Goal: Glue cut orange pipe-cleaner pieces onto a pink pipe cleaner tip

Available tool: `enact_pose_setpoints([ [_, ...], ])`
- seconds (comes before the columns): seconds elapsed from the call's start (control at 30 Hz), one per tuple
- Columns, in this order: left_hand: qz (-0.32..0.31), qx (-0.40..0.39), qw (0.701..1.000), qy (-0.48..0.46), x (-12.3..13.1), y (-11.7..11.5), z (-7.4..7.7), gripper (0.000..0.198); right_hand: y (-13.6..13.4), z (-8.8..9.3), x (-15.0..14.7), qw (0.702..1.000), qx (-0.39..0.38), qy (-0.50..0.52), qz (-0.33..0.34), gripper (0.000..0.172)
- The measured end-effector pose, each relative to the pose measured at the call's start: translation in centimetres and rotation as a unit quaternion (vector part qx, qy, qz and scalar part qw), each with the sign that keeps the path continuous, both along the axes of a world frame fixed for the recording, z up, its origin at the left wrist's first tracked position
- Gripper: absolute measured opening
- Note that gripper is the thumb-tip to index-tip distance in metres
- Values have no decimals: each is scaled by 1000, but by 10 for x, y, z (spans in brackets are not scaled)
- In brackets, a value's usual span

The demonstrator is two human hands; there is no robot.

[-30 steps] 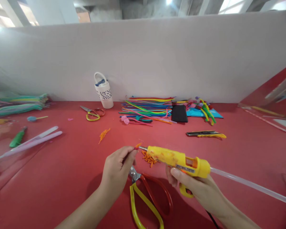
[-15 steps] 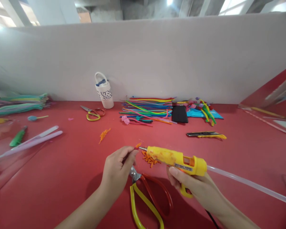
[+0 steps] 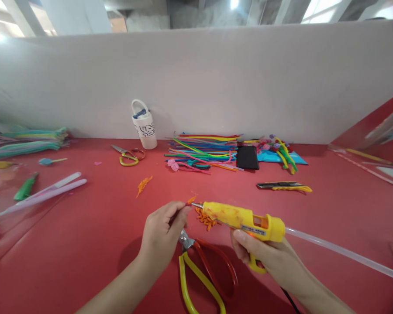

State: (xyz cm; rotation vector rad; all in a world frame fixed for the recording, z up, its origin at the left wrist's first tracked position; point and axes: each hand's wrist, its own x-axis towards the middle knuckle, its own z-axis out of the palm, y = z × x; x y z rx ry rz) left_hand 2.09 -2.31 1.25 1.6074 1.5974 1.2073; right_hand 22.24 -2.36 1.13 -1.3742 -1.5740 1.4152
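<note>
Left hand (image 3: 163, 226): thumb and fingers pinched together on a small orange-and-red piece (image 3: 191, 200), raised over the desk (image 3: 94, 253). Right hand (image 3: 262, 250): fingers wrapped around the handle of a yellow glue gun (image 3: 229, 212); trigger pressure cannot be told. Nozzle meets the piece's tip or sits just beside it; contact unclear.

Step in hand, judged: gluing at the tip. Next move calls for a steady pinch, fine nozzle control, and fingertips away from the hot metal.

Room: orange clippings (image 3: 207, 220) lie under the gun's front; large shears (image 3: 186, 243) lie below, between the forearms, limiting downward travel. Glue stick (image 3: 334, 248) projects rightward behind the gun. Utility knife (image 3: 281, 186) lies beyond it. Leftward, nearest large item is a long lilac tool (image 3: 52, 195), well apart. White panel (image 3: 196, 83) bounds the far edge; near edge out of view.
</note>
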Motion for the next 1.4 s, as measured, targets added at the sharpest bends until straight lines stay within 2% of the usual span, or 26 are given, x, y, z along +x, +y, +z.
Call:
enact_pose_setpoints([
  [0.37,-4,4,1000,17,0,0,-1,21,1,-2,0,1000,-4,-2,2,43],
  [0.73,-6,7,999,41,-1,0,-2,24,0,5,-3,1000,7,-3,9,41],
  [1.4,-8,2,999,31,0,0,-1,24,2,-3,0,999,29,-8,25,44],
])
